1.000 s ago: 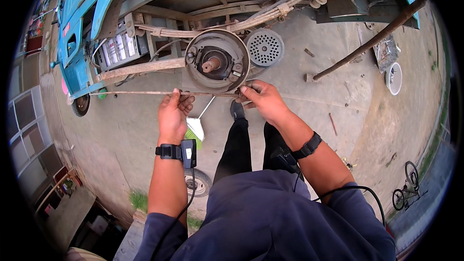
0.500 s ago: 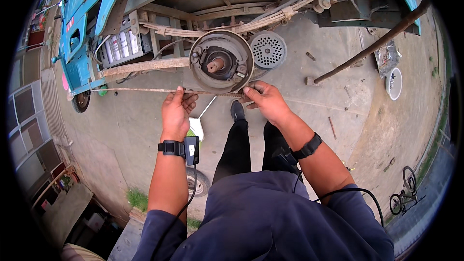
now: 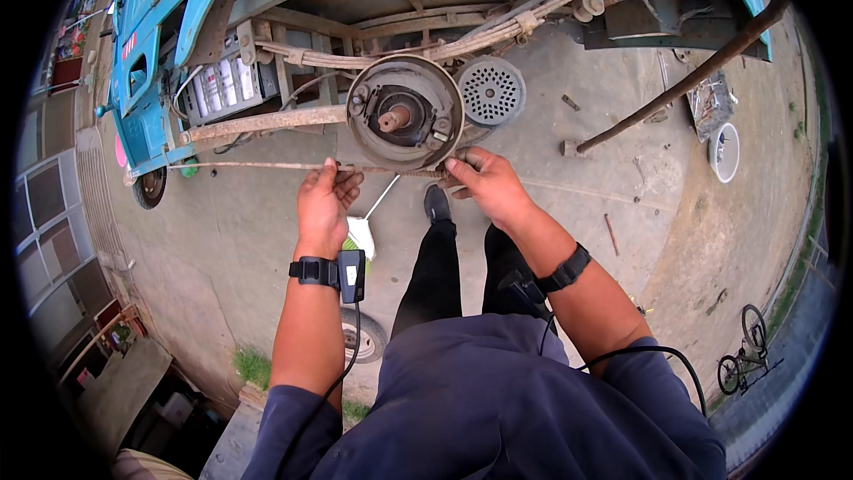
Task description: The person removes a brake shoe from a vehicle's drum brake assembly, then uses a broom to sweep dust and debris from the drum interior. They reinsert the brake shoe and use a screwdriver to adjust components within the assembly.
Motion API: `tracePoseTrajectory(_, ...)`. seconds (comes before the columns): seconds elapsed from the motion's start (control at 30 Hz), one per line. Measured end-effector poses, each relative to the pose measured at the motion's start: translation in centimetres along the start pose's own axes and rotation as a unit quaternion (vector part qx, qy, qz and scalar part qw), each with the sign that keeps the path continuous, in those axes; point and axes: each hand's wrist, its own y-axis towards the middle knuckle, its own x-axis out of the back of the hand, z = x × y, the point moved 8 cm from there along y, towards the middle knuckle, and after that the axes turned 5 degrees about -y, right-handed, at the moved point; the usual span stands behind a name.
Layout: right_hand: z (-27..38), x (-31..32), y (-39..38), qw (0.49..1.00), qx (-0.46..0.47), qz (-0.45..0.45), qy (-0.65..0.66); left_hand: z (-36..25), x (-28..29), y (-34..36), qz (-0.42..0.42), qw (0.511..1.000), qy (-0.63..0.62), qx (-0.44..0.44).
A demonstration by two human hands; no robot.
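In front of me is a round drum brake assembly (image 3: 405, 113), with curved shoes and a rusty stub shaft (image 3: 394, 119) at its middle. A thin rusty brake rod (image 3: 258, 165) runs from the vehicle's left end along the assembly's lower edge; a spring (image 3: 418, 172) sits on its right part. My left hand (image 3: 327, 200) pinches the rod between thumb and fingers, just below left of the drum. At the drum's lower right rim, my right hand (image 3: 489, 182) is closed around the rod's end, whose tip is mostly hidden by the fingers.
The blue vehicle (image 3: 160, 44) rises ahead, with leaf springs (image 3: 426, 46) above the drum. A perforated round drum (image 3: 492, 91) lies behind it. A long rusty bar (image 3: 684, 89) slants at the right, near a white basin (image 3: 724, 153). A dustpan (image 3: 360, 236) and wheel (image 3: 362, 335) lie below.
Both hands keep their places on the rod. The view has shifted very slightly; nothing else visibly differs.
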Motion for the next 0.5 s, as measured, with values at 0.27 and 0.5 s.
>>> tracePoseTrajectory(0.27,0.07,0.00,0.08,0.999,0.021,-0.021,0.039,-0.17,-0.31,0.00,0.004,1.000,0.001,-0.001)
tracePoseTrajectory(0.5,0.11,-0.08,-0.17,0.998,0.017,-0.031,0.051,-0.24,0.05,0.04,-0.003,1.000,0.003,0.001)
